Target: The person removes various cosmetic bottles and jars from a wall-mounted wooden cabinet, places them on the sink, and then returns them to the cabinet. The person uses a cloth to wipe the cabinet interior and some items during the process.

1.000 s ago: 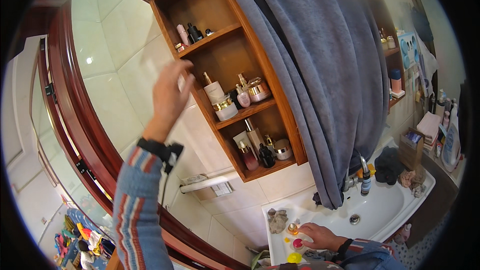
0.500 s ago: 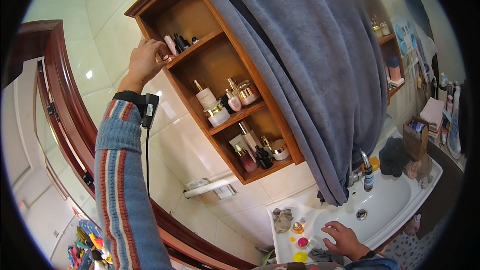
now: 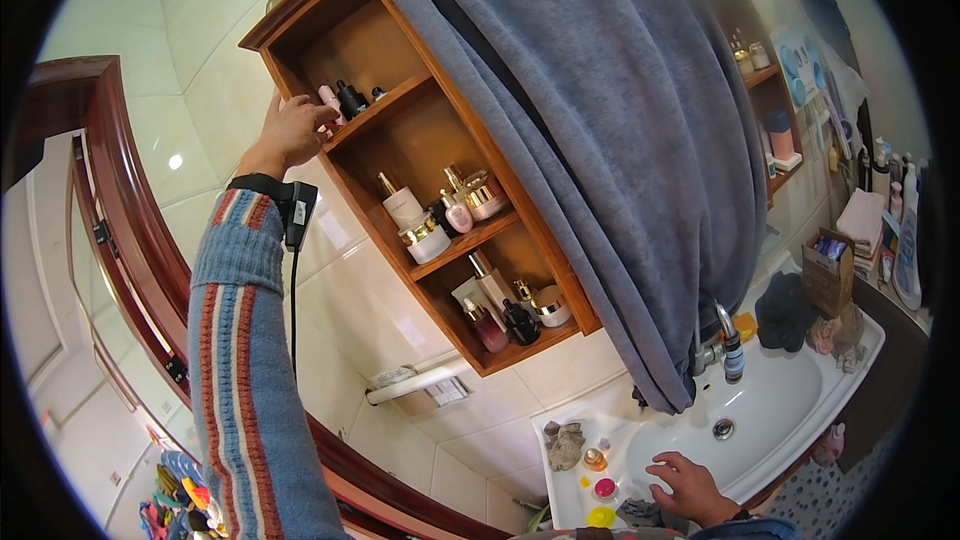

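Observation:
My left hand (image 3: 290,132) is raised to the top compartment of the wooden wall shelf (image 3: 455,90). Its fingers look spread, with the tips at the compartment's front edge beside a pink tube (image 3: 328,97) and a black bottle (image 3: 351,100). Whatever small item lies under the fingertips is partly hidden. Down at the white sink (image 3: 660,440), my right hand (image 3: 690,487) hovers with fingers apart and nothing in it. Close to its left are a pink-red round lid (image 3: 604,488), a small amber bottle (image 3: 594,458) and a yellow round piece (image 3: 600,517).
Lower compartments hold a white jar (image 3: 426,240), a pink dropper bottle (image 3: 457,213) and a dark red bottle (image 3: 486,326). A grey-blue towel (image 3: 620,140) hangs beside the shelf, above the faucet (image 3: 730,340). A dark cloth (image 3: 785,312) and a paper box (image 3: 826,275) sit at the sink's far right.
The view has shifted slightly, so the shelf appears a little further left and lower. My left hand's fingers have spread at the shelf edge; my right hand stays almost still.

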{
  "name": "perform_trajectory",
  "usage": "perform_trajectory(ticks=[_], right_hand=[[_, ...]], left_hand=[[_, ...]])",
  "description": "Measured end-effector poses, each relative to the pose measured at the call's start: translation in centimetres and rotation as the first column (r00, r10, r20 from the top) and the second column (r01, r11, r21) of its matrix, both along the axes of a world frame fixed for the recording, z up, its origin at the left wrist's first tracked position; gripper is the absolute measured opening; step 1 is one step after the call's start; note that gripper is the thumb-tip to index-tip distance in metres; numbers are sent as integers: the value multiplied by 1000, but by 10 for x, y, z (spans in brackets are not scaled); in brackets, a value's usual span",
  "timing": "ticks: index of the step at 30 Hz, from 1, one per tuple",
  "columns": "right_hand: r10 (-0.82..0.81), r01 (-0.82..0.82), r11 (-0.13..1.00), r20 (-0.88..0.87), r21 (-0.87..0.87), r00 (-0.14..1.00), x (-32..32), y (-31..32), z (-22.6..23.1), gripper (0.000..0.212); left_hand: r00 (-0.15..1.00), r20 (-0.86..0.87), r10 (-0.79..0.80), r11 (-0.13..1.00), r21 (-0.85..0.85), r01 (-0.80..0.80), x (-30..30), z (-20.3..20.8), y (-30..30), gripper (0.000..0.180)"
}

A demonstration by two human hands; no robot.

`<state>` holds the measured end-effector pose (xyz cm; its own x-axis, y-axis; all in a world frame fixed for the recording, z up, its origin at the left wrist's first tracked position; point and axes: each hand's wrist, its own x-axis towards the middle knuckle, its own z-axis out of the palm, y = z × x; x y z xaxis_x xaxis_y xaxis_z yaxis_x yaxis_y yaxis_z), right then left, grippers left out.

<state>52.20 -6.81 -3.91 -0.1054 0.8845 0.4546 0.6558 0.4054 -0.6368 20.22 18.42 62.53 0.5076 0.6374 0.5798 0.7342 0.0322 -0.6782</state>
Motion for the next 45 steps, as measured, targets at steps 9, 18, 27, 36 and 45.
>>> perform_trajectory(ticks=[9,18,27,36,45], right_hand=[[-30,29,998,5,47,1000,1,1,-4,31],[-16,17,999,-4,49,1000,1,5,-7,30],[-10,10,1000,-6,16,1000,0,5,-8,28],[-11,11,1000,-2,-8,1000,2,6,-11,27],[19,-19,1000,-19,-11,1000,-1,7,-10,24]], left_hand=[[999,-41,-27,999,18,28,-2,-2,15,23],[984,-48,-169,985,33,171,-3,4,11,17],[947,-256,-192,973,73,217,-1,-8,5,16],[937,-162,-309,943,73,323,-4,-21,1,7],[867,84,-491,859,215,465,-19,-23,15,16]])
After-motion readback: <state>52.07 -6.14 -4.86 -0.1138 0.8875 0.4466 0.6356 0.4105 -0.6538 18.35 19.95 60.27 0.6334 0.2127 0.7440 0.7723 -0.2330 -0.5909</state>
